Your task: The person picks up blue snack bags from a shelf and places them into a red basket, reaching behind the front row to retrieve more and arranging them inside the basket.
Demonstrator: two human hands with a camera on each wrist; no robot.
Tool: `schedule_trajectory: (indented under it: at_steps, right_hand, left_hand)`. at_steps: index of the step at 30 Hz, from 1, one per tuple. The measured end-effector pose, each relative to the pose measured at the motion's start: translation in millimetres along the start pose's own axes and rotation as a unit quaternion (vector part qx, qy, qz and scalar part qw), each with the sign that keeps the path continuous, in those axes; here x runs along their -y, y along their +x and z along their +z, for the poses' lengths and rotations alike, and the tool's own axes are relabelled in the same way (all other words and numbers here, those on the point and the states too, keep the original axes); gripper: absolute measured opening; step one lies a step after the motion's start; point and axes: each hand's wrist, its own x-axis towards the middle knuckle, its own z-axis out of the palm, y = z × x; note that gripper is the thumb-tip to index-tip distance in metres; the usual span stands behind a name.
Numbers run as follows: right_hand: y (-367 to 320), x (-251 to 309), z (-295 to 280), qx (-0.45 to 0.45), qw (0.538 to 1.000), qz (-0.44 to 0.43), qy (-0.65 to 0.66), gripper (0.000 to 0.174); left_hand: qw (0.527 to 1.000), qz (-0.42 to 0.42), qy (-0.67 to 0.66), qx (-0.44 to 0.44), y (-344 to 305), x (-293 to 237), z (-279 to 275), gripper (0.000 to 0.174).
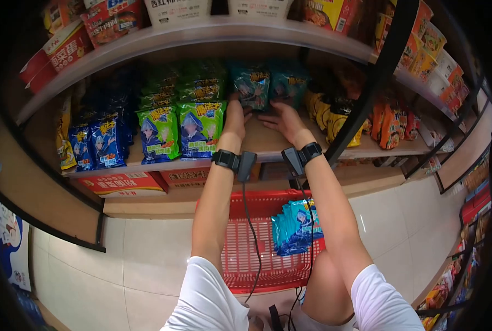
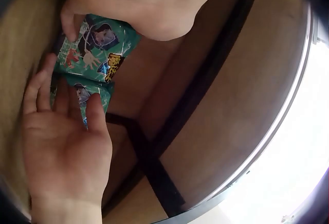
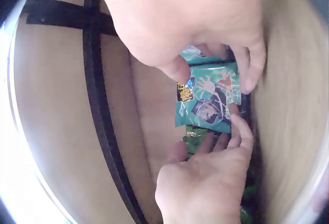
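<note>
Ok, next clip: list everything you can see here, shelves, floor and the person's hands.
teal packets: several, teal, back of the middle shelf, at the hands
stack: one pile of teal packets, in the basket
green packets: many, green, left of the hands
blue packets: many, blue, further left
yellow-black packets: several, right of the hands
orange packets: several, far right
basket: one, red, on the floor below the arms
red boxes: several, upper shelf, left
cups: many, mixed colours, upper right
left hand: fingertips touch a teal packet
right hand: thumb and fingers either side of a teal packet
</note>
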Motion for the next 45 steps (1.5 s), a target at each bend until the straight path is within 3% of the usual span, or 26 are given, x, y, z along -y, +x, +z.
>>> schedule_trajectory:
  at_steps: [10,13,19,22,26,31,36,41,45]
  right_hand:
    - [-9,8,-8,-0.002,0.999,0.003,0.040,0.050]
    - [-11,12,-11,-0.032,0.999,0.014,0.018,0.051]
    - [-36,26,-9,-0.049,0.995,-0.028,-0.079,0.041]
    - [-58,39,-7,-0.033,0.989,-0.053,-0.131,0.046]
    - [-76,60,-6,-0.076,0.956,-0.107,-0.261,0.041]
    - [-103,89,-21,-0.016,0.925,-0.120,-0.359,0.044]
    - [-131,112,-41,0.011,0.870,-0.181,-0.459,0.032]
    - [-166,125,-55,0.043,0.833,-0.152,-0.531,0.038]
    - [-196,117,-68,0.060,0.848,-0.008,-0.526,0.043]
  left_hand:
    - [0.991,0.016,0.134,-0.018,-4,10,8,0.051]
    - [0.987,0.039,0.142,-0.062,-22,10,21,0.047]
    - [0.923,0.210,0.322,-0.031,-31,25,16,0.039]
    - [0.910,0.221,0.350,-0.010,-63,6,22,0.037]
    - [0.922,0.201,0.328,0.039,-98,-21,32,0.034]
    - [0.918,0.181,0.336,0.106,-121,-42,37,0.043]
    - [0.915,0.146,0.330,0.183,-148,-46,39,0.029]
    - [0.900,0.068,0.354,0.245,-177,-47,42,0.030]
    - [0.880,-0.014,0.392,0.268,-194,-23,44,0.028]
